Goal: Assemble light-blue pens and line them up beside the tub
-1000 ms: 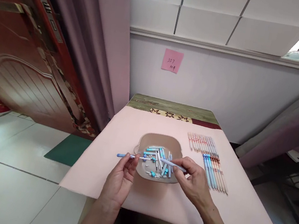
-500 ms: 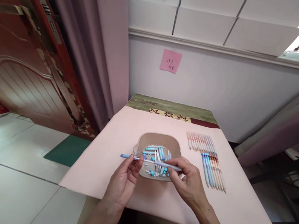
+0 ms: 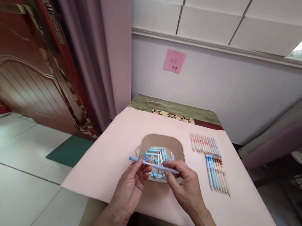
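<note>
Above the bin, my left hand [image 3: 132, 184] pinches the blue top part [image 3: 132, 159] of a pen between thumb and fingers. My right hand [image 3: 186, 183] grips the pale lilac pen barrel [image 3: 158, 166] near its pointed end. A short white length shows between the two parts, which lie in one line, roughly level. Below them stands a beige bin [image 3: 161, 139] holding loose blue tubes [image 3: 163, 154], white sticks and small blue and turquoise pieces. My hands hide part of its front and right side.
Right of the bin lie two rows of pens, a farther row of pale patterned pens [image 3: 205, 144] and a nearer row of blue and brown-topped pens [image 3: 216, 174]. Pink paper [image 3: 100, 174] covers the table. A pink note [image 3: 174, 61] is stuck on the wall behind.
The blue top part and the lilac barrel have come closer, so less of the white length shows between them. My left hand has moved right, towards the right hand.
</note>
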`<state>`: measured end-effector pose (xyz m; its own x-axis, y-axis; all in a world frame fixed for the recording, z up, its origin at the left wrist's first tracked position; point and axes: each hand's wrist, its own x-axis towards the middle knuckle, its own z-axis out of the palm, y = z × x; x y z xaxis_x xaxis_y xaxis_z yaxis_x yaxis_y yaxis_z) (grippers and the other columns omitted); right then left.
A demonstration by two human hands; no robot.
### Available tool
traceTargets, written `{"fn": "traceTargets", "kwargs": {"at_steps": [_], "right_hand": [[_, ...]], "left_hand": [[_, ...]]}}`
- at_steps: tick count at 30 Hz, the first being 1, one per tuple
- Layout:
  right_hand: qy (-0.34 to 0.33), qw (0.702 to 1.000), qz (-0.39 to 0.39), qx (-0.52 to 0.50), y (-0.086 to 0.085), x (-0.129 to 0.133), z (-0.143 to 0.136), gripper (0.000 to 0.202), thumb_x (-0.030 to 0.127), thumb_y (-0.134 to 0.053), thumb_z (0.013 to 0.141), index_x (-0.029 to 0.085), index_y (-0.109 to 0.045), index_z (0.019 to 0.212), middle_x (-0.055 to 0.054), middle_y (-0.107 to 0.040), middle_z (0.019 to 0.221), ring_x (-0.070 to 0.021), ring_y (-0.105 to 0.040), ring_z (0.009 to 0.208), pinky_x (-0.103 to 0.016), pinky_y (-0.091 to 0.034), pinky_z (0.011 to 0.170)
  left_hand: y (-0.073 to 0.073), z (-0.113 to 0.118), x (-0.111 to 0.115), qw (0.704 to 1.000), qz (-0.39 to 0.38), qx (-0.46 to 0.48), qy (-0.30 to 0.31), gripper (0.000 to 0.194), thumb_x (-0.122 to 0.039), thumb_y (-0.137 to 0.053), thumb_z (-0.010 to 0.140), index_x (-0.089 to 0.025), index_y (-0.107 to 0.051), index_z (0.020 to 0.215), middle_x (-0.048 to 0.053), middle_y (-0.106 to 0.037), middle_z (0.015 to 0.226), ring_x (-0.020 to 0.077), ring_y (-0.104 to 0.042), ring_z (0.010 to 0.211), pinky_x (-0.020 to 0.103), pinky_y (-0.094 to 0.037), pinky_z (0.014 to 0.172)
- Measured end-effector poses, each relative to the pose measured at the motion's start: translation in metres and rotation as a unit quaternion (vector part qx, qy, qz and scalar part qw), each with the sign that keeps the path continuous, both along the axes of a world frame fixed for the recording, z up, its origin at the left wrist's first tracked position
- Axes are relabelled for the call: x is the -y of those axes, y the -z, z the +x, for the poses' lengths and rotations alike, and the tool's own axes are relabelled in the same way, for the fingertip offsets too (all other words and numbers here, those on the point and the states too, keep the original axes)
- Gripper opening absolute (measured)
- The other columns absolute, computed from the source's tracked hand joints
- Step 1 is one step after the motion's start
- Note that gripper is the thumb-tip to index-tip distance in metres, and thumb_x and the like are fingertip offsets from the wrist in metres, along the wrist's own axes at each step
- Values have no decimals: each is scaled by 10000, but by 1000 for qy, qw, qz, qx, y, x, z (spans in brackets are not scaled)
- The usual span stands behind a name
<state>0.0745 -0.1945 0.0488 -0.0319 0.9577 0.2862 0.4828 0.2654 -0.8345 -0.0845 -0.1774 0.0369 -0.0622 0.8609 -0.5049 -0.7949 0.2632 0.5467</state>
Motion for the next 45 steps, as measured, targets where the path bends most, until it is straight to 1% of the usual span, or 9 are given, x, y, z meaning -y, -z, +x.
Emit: {"fn": "traceTargets", "kwargs": {"at_steps": [4,19,23,27,35,37,40,43,45], "right_hand": [[32,999,-1,-23,7,3,-5,142,271,-573,817,193,-640,914,-42,-682,851,-153,-628,719,-224,-501,603],[31,998,46,-2,9,4,-3,130,287,-573,827,191,-643,880,-39,-678,819,-137,-610,664,-228,-500,614],[41,999,27,-3,9,4,-1,139,296,-574,829,193,-639,896,-32,-673,813,-133,-602,652,-210,-476,558],[50,999,-7,-9,7,3,5,147,309,-577,820,188,-626,888,-26,-658,780,-131,-585,623,-198,-430,487],[111,983,-46,-139,29,-3,16,230,382,-588,800,172,-558,887,-19,-621,728,-145,-581,607,-220,-432,505],[142,984,-34,-106,33,-6,17,225,381,-575,803,174,-557,889,-26,-636,743,-149,-584,612,-230,-432,528],[166,984,-32,56,37,-14,15,128,315,-556,804,197,-580,846,-13,-657,745,-145,-588,614,-237,-408,569],[168,958,-53,228,41,-24,13,74,251,-537,806,218,-595,837,-1,-666,748,-150,-591,627,-239,-359,568],[156,944,-66,284,44,-30,11,87,225,-534,804,222,-607,851,-12,-669,788,-157,-597,654,-241,-352,571]], "left_hand": [[4,1,1,1000,0,-9,3,59,-85,-576,830,-97,-633,825,51,-676,702,94,-625,550,153,-495,446],[4,2,2,1000,1,-15,9,45,-95,-596,820,-88,-640,829,53,-669,691,102,-628,563,171,-517,476],[4,2,0,1000,-16,-9,5,60,-72,-580,825,-81,-639,814,68,-684,694,106,-637,554,169,-527,466],[1,-1,-6,999,-19,18,-21,114,-29,-542,835,-80,-634,789,92,-706,726,124,-676,628,189,-572,563],[-2,-5,-15,998,-8,34,-50,156,14,-500,836,-70,-618,779,108,-712,764,166,-704,744,234,-591,679],[-2,-2,-17,999,1,33,-39,149,13,-506,833,-71,-615,776,108,-709,754,175,-704,758,246,-591,688],[-1,2,-18,999,-17,45,18,110,-29,-521,842,-68,-613,795,126,-710,765,158,-695,695,218,-582,615],[2,5,-16,995,-48,42,82,54,-99,-563,840,-82,-614,834,113,-708,744,110,-642,543,166,-524,464],[3,5,-14,995,-39,18,93,41,-122,-588,827,-94,-617,839,96,-702,722,100,-618,513,160,-495,435]]}}
